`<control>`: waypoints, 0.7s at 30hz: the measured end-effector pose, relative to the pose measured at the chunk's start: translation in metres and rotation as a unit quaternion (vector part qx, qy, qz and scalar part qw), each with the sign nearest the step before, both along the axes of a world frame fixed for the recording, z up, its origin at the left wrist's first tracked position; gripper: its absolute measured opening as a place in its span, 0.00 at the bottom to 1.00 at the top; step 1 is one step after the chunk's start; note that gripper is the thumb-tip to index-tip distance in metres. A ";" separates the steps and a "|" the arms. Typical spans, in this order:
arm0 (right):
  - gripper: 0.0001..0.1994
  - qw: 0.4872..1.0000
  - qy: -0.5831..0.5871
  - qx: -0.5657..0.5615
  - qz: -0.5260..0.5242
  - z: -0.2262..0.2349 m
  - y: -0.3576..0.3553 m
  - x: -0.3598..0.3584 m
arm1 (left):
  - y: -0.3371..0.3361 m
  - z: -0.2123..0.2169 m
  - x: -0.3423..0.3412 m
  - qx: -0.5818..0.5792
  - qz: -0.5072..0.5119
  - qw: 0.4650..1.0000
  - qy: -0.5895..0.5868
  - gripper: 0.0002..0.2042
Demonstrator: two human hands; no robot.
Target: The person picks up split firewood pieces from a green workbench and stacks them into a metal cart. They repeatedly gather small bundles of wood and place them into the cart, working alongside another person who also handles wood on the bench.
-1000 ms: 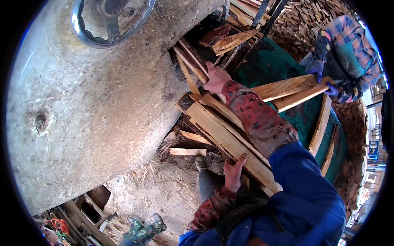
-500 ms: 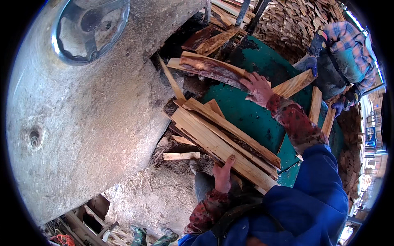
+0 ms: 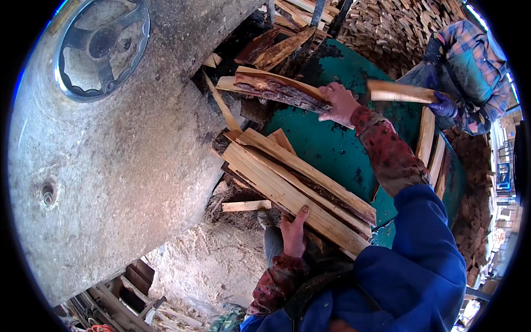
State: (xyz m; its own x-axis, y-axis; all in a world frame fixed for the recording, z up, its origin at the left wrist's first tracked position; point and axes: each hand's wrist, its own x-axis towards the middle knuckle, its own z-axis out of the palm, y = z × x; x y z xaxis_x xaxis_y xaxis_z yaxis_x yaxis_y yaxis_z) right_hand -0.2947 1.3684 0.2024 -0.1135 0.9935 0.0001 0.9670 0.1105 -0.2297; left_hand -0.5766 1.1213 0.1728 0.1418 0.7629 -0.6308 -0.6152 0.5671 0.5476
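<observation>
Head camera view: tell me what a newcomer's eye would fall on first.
Probably the shiny handwheel at upper left, on the broad, dusty grey housing. Next, near the centre, come the stacked pale boards with the left hand's thumb over them, and the right hand gripping a bark-edged piece by the green surface. At upper right, a co-worker in plaid holds a motion-blurred board.

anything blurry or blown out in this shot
Head view: the co-worker's board is motion-blurred; head view: the bark-edged slab at the right hand looks sharper; head view: bright patches wash out along the right rim, and the fisheye corners are black.
</observation>
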 end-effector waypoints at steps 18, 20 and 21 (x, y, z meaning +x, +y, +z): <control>0.34 0.971 0.235 0.042 -0.028 0.015 -0.017 0.037 | -0.003 -0.004 -0.001 -0.014 0.011 1.000 -0.017 0.27; 0.34 0.967 0.248 0.051 -0.031 0.015 -0.020 0.034 | -0.003 -0.005 0.000 -0.022 0.010 0.999 -0.024 0.27; 0.34 0.966 0.250 0.057 -0.036 0.015 -0.020 0.032 | -0.003 -0.006 0.000 -0.025 0.010 0.999 -0.027 0.27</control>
State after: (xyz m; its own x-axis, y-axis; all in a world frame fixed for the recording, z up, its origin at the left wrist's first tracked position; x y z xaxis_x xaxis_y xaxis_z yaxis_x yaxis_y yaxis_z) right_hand -0.2624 1.3484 0.2179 -0.0007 0.9891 0.1470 0.7440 0.0987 -0.6608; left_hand -0.5766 1.1185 0.1664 0.1622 0.7331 -0.6605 -0.6546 0.5808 0.4839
